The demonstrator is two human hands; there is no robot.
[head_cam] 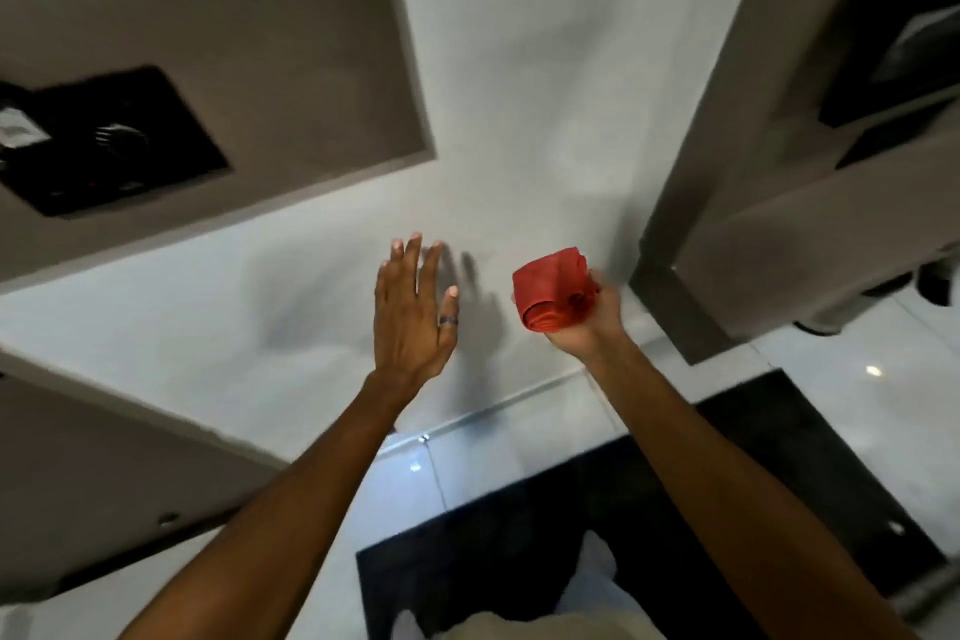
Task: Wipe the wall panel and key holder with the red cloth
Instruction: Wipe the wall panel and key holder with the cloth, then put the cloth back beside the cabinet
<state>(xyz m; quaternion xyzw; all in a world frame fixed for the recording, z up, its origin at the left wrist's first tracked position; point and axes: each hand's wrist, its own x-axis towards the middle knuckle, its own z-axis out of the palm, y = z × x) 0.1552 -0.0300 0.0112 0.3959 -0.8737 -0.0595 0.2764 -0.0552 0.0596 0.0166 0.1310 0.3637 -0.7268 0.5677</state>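
Bunched, rolled red fabric cloth (553,294) clenched in the right hand (584,314), near the white wall (519,120). Left hand (413,309) empty, fingers spread, beside the taupe raised wall panel (234,83); bare wall between.

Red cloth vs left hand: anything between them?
Nothing solid. In the head view, only bare white wall with the left hand's shadow separates it from the red cloth, bunched in the right hand.

place: home entryway, likely | cues: white wall (519,68) – grey raised panels (234,68) – glossy floor tiles (831,421)
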